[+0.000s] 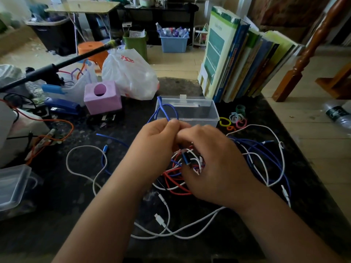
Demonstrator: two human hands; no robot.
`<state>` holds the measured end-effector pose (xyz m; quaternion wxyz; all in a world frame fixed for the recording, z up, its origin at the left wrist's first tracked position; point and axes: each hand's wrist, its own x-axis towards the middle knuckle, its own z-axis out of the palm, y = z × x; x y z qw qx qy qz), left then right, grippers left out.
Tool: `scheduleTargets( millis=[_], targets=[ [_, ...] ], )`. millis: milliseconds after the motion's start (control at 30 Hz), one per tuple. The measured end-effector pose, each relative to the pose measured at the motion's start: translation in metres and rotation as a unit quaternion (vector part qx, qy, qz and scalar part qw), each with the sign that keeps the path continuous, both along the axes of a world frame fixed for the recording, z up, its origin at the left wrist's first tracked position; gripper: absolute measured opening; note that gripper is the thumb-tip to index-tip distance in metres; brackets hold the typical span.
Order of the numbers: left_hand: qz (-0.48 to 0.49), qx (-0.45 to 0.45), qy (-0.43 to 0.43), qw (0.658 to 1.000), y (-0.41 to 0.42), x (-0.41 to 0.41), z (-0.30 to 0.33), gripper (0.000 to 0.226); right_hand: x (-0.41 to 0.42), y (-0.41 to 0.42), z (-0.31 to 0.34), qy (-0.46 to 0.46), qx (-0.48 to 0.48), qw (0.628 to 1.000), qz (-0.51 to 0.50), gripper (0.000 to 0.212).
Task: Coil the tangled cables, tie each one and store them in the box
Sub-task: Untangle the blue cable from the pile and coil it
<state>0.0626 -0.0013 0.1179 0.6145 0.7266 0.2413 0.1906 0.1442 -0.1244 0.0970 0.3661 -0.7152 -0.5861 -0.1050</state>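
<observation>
A dark worktop (66,196) in a cluttered room is being covered by cables (176,179); a blue cable (167,111) is being pinched by left hand (157,143) fingers, while right hand (214,164) fingers are being curled into the tangle.

Pale wooden floor (176,65) (cluttered room)

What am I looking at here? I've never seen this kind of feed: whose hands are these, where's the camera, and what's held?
There is no machine: a person works bare-handed, and the one picture comes from a camera worn on their head, looking down. The left hand pinches a blue cable that loops up in front of the clear plastic box. The right hand has its fingers curled into the tangled cables, red, white and blue, on the dark table. Coloured ties lie right of the box, books stand behind.
</observation>
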Motion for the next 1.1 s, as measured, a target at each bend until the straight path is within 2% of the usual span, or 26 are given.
scheduleTargets(
  millis=[100, 200, 300, 433, 533, 567, 700, 800, 900, 1000, 1100],
  targets=[
    [-0.022, 0.000, 0.038, 0.999, 0.004, -0.003, 0.001, 0.031, 0.008, -0.006, -0.002, 0.080, -0.018, 0.997, -0.005, 0.062],
    [-0.100, -0.002, 0.060, 0.993, -0.001, -0.006, 0.001, 0.036, 0.013, -0.004, -0.002, 0.180, 0.026, 0.983, 0.006, 0.061],
    [-0.184, -0.008, 0.049, 0.982, -0.004, -0.010, 0.003, 0.041, 0.015, 0.003, -0.006, 0.256, 0.025, 0.966, 0.025, 0.064],
    [-0.284, -0.112, 0.015, 0.952, -0.005, -0.016, 0.011, 0.034, 0.021, 0.002, -0.009, 0.316, -0.003, 0.948, 0.033, 0.041],
    [-0.257, -0.147, -0.055, 0.954, -0.009, -0.014, 0.010, 0.035, 0.018, 0.004, -0.012, 0.395, -0.018, 0.918, 0.035, 0.018],
    [-0.239, -0.151, -0.080, 0.956, -0.010, -0.013, 0.009, 0.035, 0.016, 0.006, -0.013, 0.416, -0.011, 0.909, 0.038, 0.017],
    [-0.189, -0.166, -0.175, 0.952, -0.010, -0.009, 0.008, 0.034, 0.002, 0.012, -0.019, 0.454, -0.026, 0.889, 0.058, 0.027],
    [-0.187, -0.150, -0.223, 0.945, -0.008, -0.009, 0.006, 0.031, -0.002, 0.012, -0.026, 0.429, -0.090, 0.898, 0.031, 0.028],
    [-0.164, -0.126, -0.238, 0.949, -0.005, -0.007, 0.002, 0.030, -0.005, 0.012, -0.030, 0.427, -0.108, 0.897, 0.030, 0.038],
    [-0.137, -0.166, -0.230, 0.949, 0.000, -0.001, -0.006, 0.031, -0.012, 0.012, -0.028, 0.447, -0.117, 0.885, 0.067, 0.039],
    [-0.097, -0.177, -0.207, 0.957, 0.004, 0.002, -0.013, 0.033, -0.013, 0.011, -0.024, 0.412, -0.193, 0.888, 0.065, 0.039]
  ],
)
